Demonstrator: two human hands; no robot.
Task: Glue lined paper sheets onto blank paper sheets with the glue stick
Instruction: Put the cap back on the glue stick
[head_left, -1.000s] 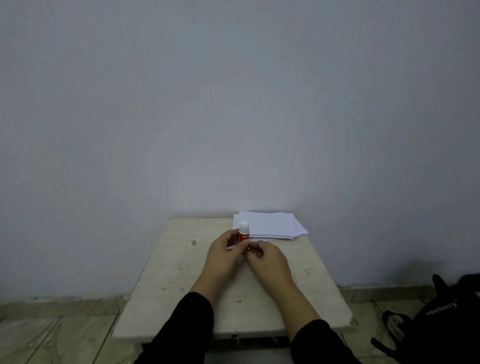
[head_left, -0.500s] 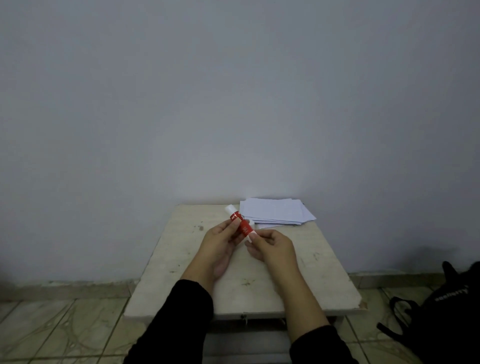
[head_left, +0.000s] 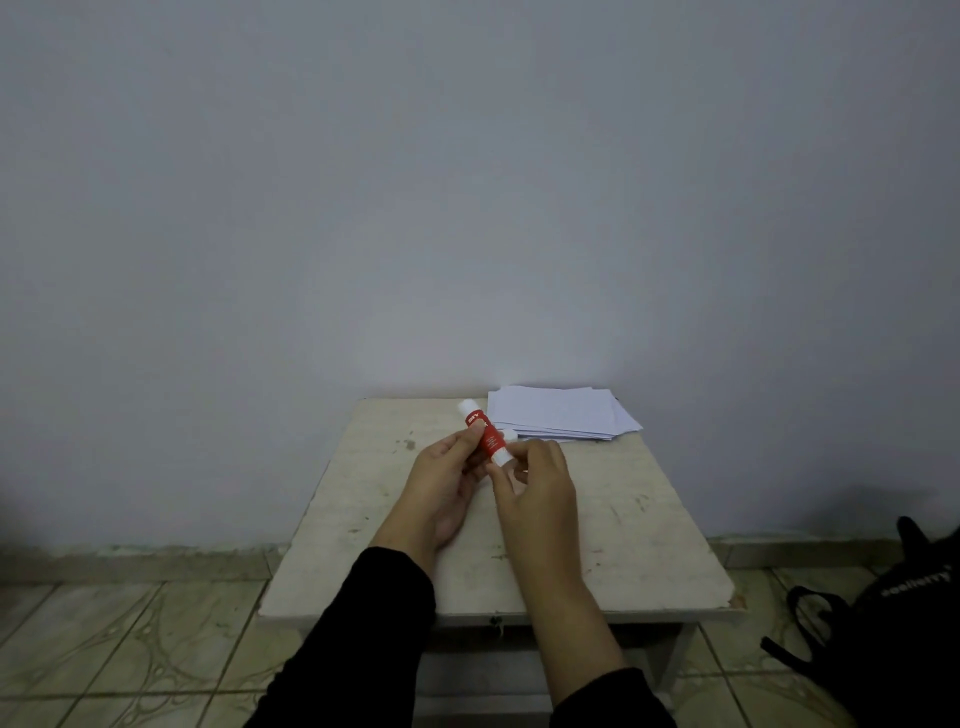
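Long black sleeves (head_left: 363, 639) cover both forearms

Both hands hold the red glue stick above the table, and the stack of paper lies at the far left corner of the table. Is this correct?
Not quite. The head view shows the paper stack at the far right corner of the table, not the left. The rest stands: the left hand and right hand hold the red glue stick above it.

Worn pale table (head_left: 649, 561) against plain wall (head_left: 467, 182); tiled floor (head_left: 104, 639); black bag (head_left: 904, 634) on floor, right.
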